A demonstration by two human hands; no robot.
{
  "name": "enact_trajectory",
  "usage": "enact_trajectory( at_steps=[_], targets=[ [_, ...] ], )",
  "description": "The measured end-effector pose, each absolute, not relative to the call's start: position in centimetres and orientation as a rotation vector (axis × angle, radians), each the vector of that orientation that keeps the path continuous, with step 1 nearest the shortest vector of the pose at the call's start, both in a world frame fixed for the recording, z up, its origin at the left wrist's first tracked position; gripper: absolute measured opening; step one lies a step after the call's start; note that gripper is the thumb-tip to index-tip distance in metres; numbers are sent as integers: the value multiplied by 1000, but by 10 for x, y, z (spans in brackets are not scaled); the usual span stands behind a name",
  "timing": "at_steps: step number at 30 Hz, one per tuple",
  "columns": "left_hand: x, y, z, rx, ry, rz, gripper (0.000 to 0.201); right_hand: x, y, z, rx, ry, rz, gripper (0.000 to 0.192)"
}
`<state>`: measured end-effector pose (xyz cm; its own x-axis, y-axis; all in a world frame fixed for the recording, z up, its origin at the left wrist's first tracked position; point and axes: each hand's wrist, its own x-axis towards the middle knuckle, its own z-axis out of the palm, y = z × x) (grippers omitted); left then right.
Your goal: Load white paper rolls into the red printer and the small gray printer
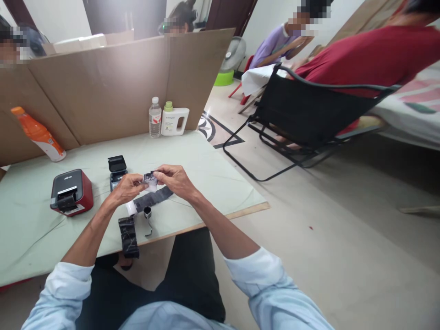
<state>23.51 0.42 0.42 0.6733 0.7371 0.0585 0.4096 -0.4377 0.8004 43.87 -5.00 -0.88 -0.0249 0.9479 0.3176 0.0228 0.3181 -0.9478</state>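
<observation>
Above the table, my left hand (124, 189) and my right hand (174, 180) pinch opposite sides of a small piece with dark edges and a pale, crumpled-looking part (150, 179); its exact kind is too small to tell. Just behind my left hand stands a small dark device with its lid up (117, 164), partly hidden. Below the hands lie a black film strip (154, 199), a white roll (131, 208) at its left end, and a small dark roll with a curling tail (147, 212). Another black film strip (128, 233) hangs over the table's front edge.
A red and black label printer (72, 191) stands at the left. Behind it leans an orange bottle (39, 133). A water bottle (155, 118) and a white jug (175, 121) stand by the cardboard screen (113, 91). To the right is a black folding chair (302, 110) with a person in red.
</observation>
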Motion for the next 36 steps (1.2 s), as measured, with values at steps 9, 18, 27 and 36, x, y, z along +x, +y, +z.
enact_trajectory(
  at_steps=[9, 18, 27, 36],
  targets=[
    [263, -16, -4, 2357, 706, 276, 23, 464, -102, -46, -1161, -1388, 968, 17],
    [293, -21, -28, 2659, 629, 125, 26, 477, -136, -87, -1361, -1424, 841, 15],
    [288, -24, -27, 2694, 594, -33, 35, 458, -144, -105, -1364, -1531, 850, 13],
    [266, -30, -12, 2579, 579, 21, 38, 427, -147, -108, -1392, -1658, 700, 13]
  ],
)
